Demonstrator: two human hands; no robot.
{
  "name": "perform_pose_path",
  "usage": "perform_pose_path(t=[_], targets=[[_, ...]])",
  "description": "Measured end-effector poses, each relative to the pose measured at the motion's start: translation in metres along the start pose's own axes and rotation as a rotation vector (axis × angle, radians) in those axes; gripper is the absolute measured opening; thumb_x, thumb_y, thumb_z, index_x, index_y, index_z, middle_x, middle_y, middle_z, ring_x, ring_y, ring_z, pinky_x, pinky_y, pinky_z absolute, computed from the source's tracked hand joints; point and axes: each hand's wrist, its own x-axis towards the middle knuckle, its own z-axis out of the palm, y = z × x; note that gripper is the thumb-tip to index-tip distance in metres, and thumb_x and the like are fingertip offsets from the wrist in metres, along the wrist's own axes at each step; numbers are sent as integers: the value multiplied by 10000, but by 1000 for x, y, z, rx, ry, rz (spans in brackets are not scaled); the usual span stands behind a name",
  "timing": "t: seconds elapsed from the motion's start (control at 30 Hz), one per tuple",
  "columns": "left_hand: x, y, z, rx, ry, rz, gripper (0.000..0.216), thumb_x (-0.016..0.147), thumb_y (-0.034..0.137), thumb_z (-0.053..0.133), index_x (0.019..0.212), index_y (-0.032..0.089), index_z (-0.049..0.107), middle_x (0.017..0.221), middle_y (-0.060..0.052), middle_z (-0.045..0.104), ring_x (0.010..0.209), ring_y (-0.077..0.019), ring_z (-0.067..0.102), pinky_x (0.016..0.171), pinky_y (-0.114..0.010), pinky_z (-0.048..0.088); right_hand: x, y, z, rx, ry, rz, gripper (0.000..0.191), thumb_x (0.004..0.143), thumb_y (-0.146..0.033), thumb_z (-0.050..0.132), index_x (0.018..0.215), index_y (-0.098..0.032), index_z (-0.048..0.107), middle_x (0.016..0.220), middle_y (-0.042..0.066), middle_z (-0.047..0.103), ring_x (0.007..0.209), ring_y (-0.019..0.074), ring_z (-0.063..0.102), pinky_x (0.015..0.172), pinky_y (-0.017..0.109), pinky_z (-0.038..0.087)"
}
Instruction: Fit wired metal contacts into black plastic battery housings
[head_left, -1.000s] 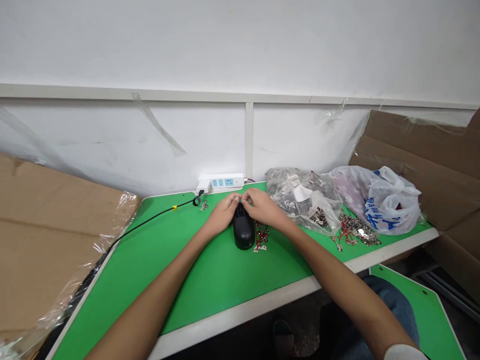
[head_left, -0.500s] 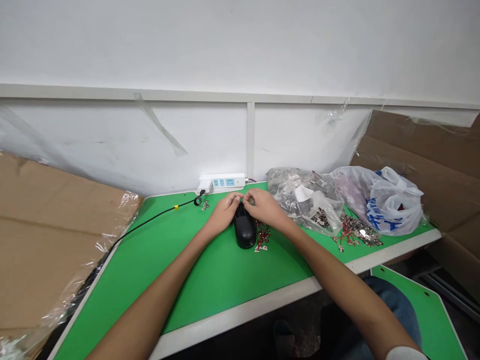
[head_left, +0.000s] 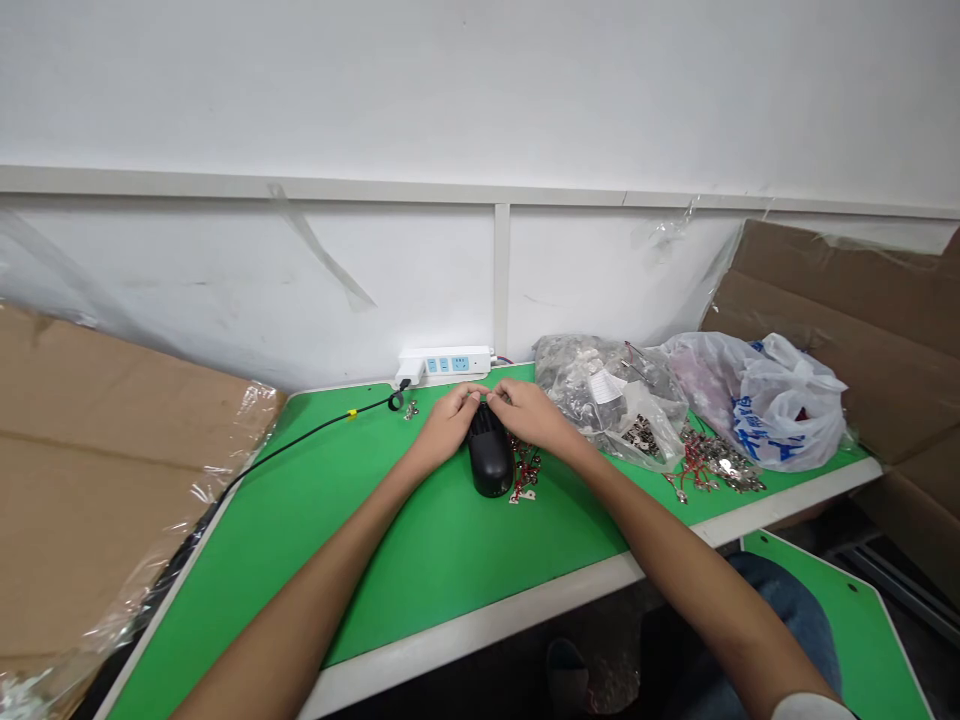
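My left hand (head_left: 448,424) and my right hand (head_left: 530,415) meet over the far end of a black oval device (head_left: 490,461) lying on the green table (head_left: 390,540). The fingertips of both hands are pinched together on something tiny that I cannot make out. A small heap of red-wired metal parts (head_left: 524,472) lies just right of the device, under my right wrist.
A white power strip (head_left: 447,364) sits at the back wall, with a black cable (head_left: 300,440) running left. Two plastic bags (head_left: 615,395) (head_left: 757,398) and loose metal parts (head_left: 712,466) lie at the right. Cardboard sheets (head_left: 90,470) flank both sides. A second green surface (head_left: 840,620) is lower right.
Both hands stay over the device. Their fingertips have shifted slightly and drawn a little closer together.
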Motion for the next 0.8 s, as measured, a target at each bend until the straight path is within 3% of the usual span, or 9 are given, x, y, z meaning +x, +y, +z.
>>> perform_pose_path(t=[0.5,0.67,0.8], targets=[[1,0,2,-88,-17,-22,396,1003,515,546,1175,191,696,1105,-70,747,1004,-252,665,887,-357,504,-1,2,1,-21,-24,-8,274,1048,-378,515,871,-204,629,891,52,724,812,203,629,685,288,375],[1,-5,3,-124,-28,-23,400,989,518,579,1183,187,691,1067,-67,744,928,-232,663,809,-335,499,1,4,2,-25,-38,-1,294,1055,-381,500,845,-208,611,874,52,715,793,201,610,683,289,372],[0,-5,2,-103,-28,-39,408,992,531,571,1201,202,693,899,-26,696,774,-201,602,679,-303,437,1,3,2,-22,-51,-1,320,1063,-314,431,778,-218,540,849,53,686,799,206,596,690,300,376]])
